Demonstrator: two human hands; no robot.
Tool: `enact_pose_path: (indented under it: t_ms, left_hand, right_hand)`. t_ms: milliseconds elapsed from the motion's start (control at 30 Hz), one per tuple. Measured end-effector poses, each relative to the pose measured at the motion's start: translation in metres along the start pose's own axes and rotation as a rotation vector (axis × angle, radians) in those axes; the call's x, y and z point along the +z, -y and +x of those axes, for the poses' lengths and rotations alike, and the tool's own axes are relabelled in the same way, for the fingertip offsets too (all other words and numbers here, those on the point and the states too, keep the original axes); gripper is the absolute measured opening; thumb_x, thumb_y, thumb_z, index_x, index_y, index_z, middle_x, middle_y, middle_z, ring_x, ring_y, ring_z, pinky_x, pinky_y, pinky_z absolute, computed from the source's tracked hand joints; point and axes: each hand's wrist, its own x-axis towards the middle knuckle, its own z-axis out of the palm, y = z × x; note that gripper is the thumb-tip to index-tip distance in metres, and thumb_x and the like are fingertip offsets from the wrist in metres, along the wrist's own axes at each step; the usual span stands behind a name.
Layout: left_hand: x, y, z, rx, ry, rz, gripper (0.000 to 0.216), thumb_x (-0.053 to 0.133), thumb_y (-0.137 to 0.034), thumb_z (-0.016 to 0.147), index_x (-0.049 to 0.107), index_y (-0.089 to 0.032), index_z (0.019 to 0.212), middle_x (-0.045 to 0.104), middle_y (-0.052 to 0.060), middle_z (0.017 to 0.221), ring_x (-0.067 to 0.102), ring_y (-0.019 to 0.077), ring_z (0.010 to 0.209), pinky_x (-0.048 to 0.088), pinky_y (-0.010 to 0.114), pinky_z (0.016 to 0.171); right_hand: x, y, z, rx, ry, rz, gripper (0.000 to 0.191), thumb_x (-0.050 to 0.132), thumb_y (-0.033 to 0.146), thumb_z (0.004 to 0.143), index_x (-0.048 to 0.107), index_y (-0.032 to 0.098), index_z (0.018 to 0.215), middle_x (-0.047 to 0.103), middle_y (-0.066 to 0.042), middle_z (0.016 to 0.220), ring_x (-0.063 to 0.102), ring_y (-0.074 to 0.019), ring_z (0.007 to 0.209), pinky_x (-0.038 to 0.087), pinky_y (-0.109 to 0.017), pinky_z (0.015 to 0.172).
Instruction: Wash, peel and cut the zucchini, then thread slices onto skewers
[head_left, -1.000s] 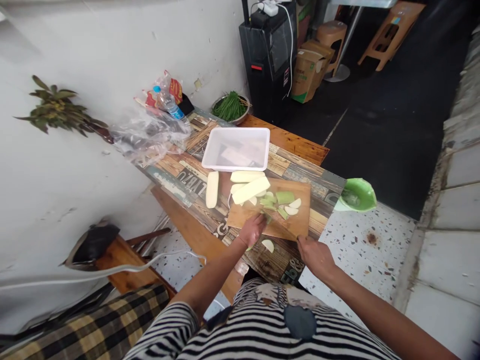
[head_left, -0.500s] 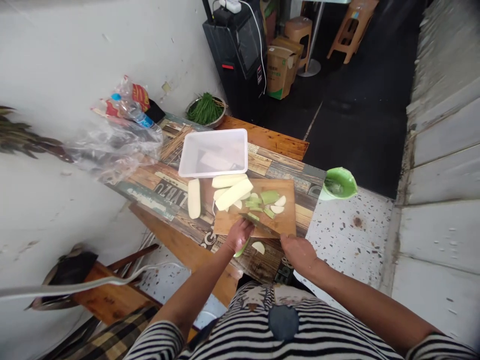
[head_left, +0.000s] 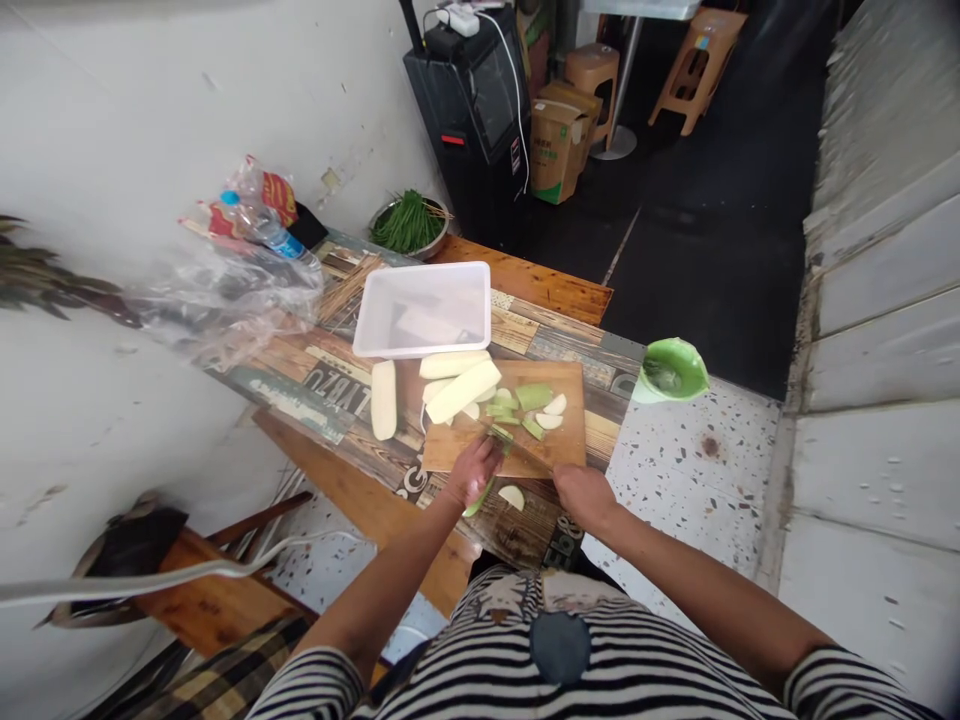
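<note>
A wooden cutting board [head_left: 568, 445] lies on the patterned table [head_left: 322, 380]. My left hand [head_left: 474, 469] is closed over a green vegetable piece [head_left: 480, 495] at the board's near edge. My right hand [head_left: 585, 494] grips the handle of a knife [head_left: 525, 455], whose blade crosses the board toward my left hand. Cut slices [head_left: 525, 402] lie mid-board. Long peeled pale pieces [head_left: 463, 390] rest at the board's far left, and another peeled piece [head_left: 383, 399] lies on the table. One slice [head_left: 513, 496] sits off the board near my hands.
A white plastic tub [head_left: 424, 309] stands behind the board. A green bowl [head_left: 670, 369] hangs off the table's right corner. Crumpled plastic bags and a bottle [head_left: 240, 270] lie at the left. A bowl of chives [head_left: 409, 222] sits far back. A wooden bench [head_left: 375, 500] runs along the table's left.
The camera view swung left, then rose slightly. Both hands stay at the board's near edge with the knife; nothing was picked up or released.
</note>
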Motion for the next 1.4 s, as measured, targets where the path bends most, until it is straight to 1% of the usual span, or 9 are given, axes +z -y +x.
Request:
enact_pose_path:
  t_ms: [200, 500, 600, 667, 800, 900, 1000, 1167, 1400]
  left_hand:
    - [0.003, 0.002, -0.003, -0.015, 0.025, -0.036, 0.035, 0.035, -0.027, 0.097, 0.068, -0.020, 0.108, 0.063, 0.010, 0.088, 0.057, 0.0222, 0.087, 0.053, 0.038, 0.076]
    - [0.001, 0.003, 0.000, 0.049, -0.055, -0.019, 0.031, 0.039, -0.024, 0.096, 0.067, -0.018, 0.108, 0.064, 0.010, 0.091, 0.058, 0.0226, 0.092, 0.054, 0.038, 0.081]
    - [0.000, -0.008, -0.005, -0.045, 0.018, -0.004, 0.032, 0.043, -0.028, 0.094, 0.064, -0.016, 0.115, 0.063, 0.013, 0.105, 0.055, 0.0255, 0.105, 0.051, 0.041, 0.090]
    - [0.000, -0.021, -0.015, -0.186, 0.082, 0.066, 0.039, 0.047, -0.033, 0.092, 0.059, -0.016, 0.126, 0.056, 0.017, 0.123, 0.050, 0.0307, 0.117, 0.048, 0.045, 0.093]
    - [0.001, -0.041, -0.035, -0.398, 0.229, 0.199, 0.051, 0.049, -0.031, 0.091, 0.043, -0.034, 0.141, 0.037, 0.014, 0.147, 0.042, 0.0362, 0.126, 0.044, 0.050, 0.092]
    - [0.001, -0.040, -0.037, -0.387, 0.322, 0.178, 0.056, 0.049, -0.033, 0.090, 0.036, -0.033, 0.145, 0.032, 0.010, 0.152, 0.042, 0.0335, 0.126, 0.043, 0.046, 0.093]
    - [0.000, -0.032, -0.030, -0.366, 0.338, 0.166, 0.060, 0.051, -0.031, 0.088, 0.034, -0.028, 0.146, 0.031, 0.011, 0.152, 0.043, 0.0334, 0.123, 0.044, 0.046, 0.090]
    - [0.000, -0.020, -0.017, -0.301, 0.287, 0.127, 0.062, 0.056, -0.028, 0.085, 0.038, -0.024, 0.144, 0.035, 0.015, 0.149, 0.043, 0.0376, 0.121, 0.047, 0.050, 0.084]
    - [0.013, -0.007, -0.023, -0.223, 0.157, 0.030, 0.048, 0.046, -0.033, 0.093, 0.046, -0.015, 0.137, 0.048, 0.019, 0.138, 0.045, 0.0313, 0.125, 0.045, 0.047, 0.096]
  right_hand:
    - [-0.004, 0.005, -0.018, -0.007, 0.002, 0.000, 0.023, 0.037, 0.015, 0.095, 0.057, 0.012, 0.104, 0.069, -0.016, 0.093, 0.068, -0.0225, 0.088, 0.050, -0.028, 0.073]
    - [-0.001, 0.009, -0.009, -0.009, 0.025, 0.031, 0.024, 0.038, 0.011, 0.092, 0.058, 0.012, 0.105, 0.070, -0.016, 0.094, 0.068, -0.0239, 0.091, 0.051, -0.030, 0.074]
    - [0.010, 0.005, 0.003, 0.005, 0.028, 0.043, 0.025, 0.037, 0.011, 0.093, 0.060, 0.012, 0.103, 0.071, -0.014, 0.094, 0.068, -0.0251, 0.091, 0.050, -0.031, 0.072]
    - [0.016, -0.002, 0.011, 0.018, 0.023, 0.052, 0.028, 0.034, 0.018, 0.096, 0.061, 0.013, 0.101, 0.071, -0.013, 0.094, 0.068, -0.0255, 0.089, 0.050, -0.031, 0.071]
    - [0.017, -0.021, 0.021, 0.029, 0.007, 0.067, 0.038, 0.027, 0.034, 0.100, 0.060, 0.015, 0.103, 0.070, -0.012, 0.097, 0.068, -0.0256, 0.087, 0.048, -0.031, 0.068]
    - [0.009, -0.029, 0.023, 0.025, 0.000, 0.068, 0.037, 0.028, 0.035, 0.099, 0.060, 0.016, 0.102, 0.070, -0.012, 0.098, 0.067, -0.0263, 0.089, 0.047, -0.031, 0.068]
    - [0.003, -0.029, 0.021, 0.023, -0.003, 0.063, 0.035, 0.029, 0.034, 0.099, 0.059, 0.016, 0.103, 0.070, -0.013, 0.096, 0.067, -0.0262, 0.088, 0.046, -0.031, 0.067]
    - [-0.001, -0.023, 0.015, 0.030, -0.013, 0.046, 0.035, 0.028, 0.034, 0.100, 0.058, 0.016, 0.102, 0.070, -0.011, 0.096, 0.068, -0.0233, 0.086, 0.045, -0.030, 0.067]
    - [-0.006, -0.009, 0.003, 0.032, -0.012, 0.007, 0.034, 0.027, 0.029, 0.100, 0.057, 0.014, 0.103, 0.070, -0.013, 0.093, 0.068, -0.0238, 0.083, 0.046, -0.030, 0.065]
